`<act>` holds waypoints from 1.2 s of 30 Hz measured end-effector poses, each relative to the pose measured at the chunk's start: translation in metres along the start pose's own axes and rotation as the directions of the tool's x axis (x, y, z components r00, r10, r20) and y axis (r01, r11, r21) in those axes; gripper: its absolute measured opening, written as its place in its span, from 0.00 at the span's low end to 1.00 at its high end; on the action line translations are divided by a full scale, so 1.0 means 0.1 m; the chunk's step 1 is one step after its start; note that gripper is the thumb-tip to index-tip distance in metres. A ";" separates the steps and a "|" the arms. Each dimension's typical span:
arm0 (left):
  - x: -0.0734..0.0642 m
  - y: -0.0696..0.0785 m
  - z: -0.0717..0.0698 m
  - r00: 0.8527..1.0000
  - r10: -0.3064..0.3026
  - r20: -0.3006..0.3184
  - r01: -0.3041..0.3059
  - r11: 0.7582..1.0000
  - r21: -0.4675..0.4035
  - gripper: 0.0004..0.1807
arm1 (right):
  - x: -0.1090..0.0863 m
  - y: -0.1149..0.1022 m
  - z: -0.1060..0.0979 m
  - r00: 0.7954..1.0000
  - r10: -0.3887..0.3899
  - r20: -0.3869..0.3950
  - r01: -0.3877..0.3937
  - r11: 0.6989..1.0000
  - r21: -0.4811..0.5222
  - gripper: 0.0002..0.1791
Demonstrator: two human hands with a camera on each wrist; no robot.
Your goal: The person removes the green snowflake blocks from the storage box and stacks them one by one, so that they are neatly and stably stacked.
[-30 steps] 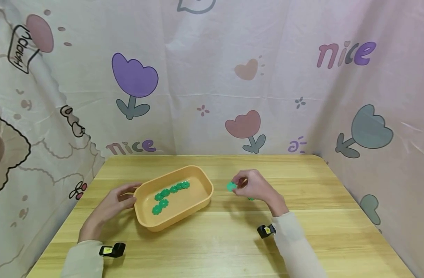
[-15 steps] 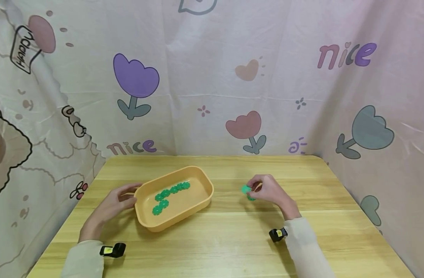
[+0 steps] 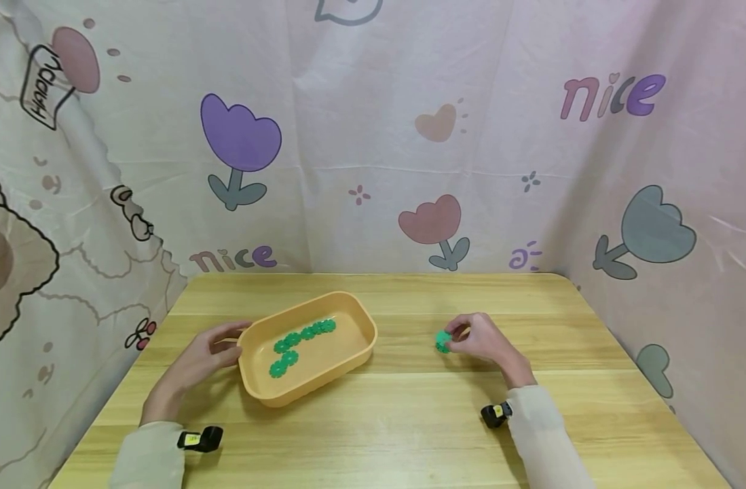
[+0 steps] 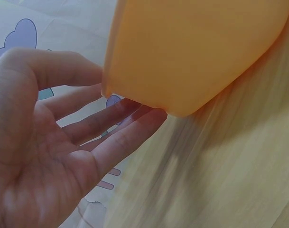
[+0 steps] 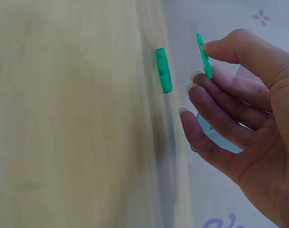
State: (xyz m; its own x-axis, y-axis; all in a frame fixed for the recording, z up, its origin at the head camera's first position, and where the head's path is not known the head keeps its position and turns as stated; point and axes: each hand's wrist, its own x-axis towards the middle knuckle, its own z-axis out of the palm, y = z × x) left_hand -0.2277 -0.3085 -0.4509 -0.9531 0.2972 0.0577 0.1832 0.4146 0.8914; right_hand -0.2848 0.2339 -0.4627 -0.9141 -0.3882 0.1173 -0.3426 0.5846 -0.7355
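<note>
My left hand [image 3: 192,367] is at the left end of a yellow-orange plastic basin [image 3: 366,353]. In the left wrist view, its loosely extended fingers [image 4: 130,137] touch the basin's end wall. My right hand [image 3: 484,339] pinches a thin green flower-edged disc [image 5: 204,56] between thumb and fingertips, the other fingers loosely bent. Close beside it in the right wrist view is a second green disc [image 5: 163,71] on the tabletop, seen edge-on. From the head view the two overlap, partly hidden by the fingertips. Several green discs [image 3: 292,339] lie flat inside the basin, some in a row.
The light wooden table [image 3: 373,441] reaches back to a printed cloth backdrop [image 3: 348,136], which also hangs along both sides. A small black wrist camera [image 3: 496,414] is at the right sleeve, and another black wrist camera [image 3: 200,439] at the left.
My right hand has moved rightward and slightly toward me, carrying the pinched disc from the table's middle to the green disc on the tabletop. The left hand and basin stay in place.
</note>
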 end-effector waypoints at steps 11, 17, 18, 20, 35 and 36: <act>0.00 0.00 0.00 1.000 -0.002 -0.004 0.002 1.000 -0.001 0.28 | 0.03 0.08 0.01 0.999 0.050 0.012 -0.050 0.999 -0.022 0.13; 0.00 -0.01 0.00 1.000 -0.030 -0.009 0.030 0.999 0.010 0.28 | 0.06 0.10 0.02 0.999 0.042 0.034 -0.040 0.998 -0.054 0.14; 0.00 -0.01 0.00 0.999 -0.033 -0.008 0.033 0.999 0.009 0.28 | 0.06 0.10 0.03 0.999 0.038 0.037 -0.036 0.998 -0.061 0.13; 0.00 -0.01 0.00 1.000 -0.031 -0.007 0.031 0.999 0.009 0.28 | 0.07 0.10 0.04 0.999 0.034 0.039 -0.031 0.997 -0.071 0.13; 0.00 0.01 0.00 1.000 -0.008 0.001 0.008 1.000 -0.009 0.29 | 0.09 0.08 0.05 0.999 0.018 0.049 -0.012 0.993 -0.114 0.12; 0.00 0.01 0.00 1.000 -0.011 -0.001 0.011 1.000 -0.007 0.29 | 0.09 0.07 0.05 0.999 0.018 0.051 -0.012 0.993 -0.114 0.12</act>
State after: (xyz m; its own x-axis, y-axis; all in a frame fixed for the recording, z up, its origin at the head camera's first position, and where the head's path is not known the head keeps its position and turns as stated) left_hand -0.2274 -0.3080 -0.4500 -0.9552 0.2920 0.0486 0.1715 0.4120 0.8949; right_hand -0.2942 0.2314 -0.4703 -0.9081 -0.4129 0.0698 -0.3537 0.6671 -0.6556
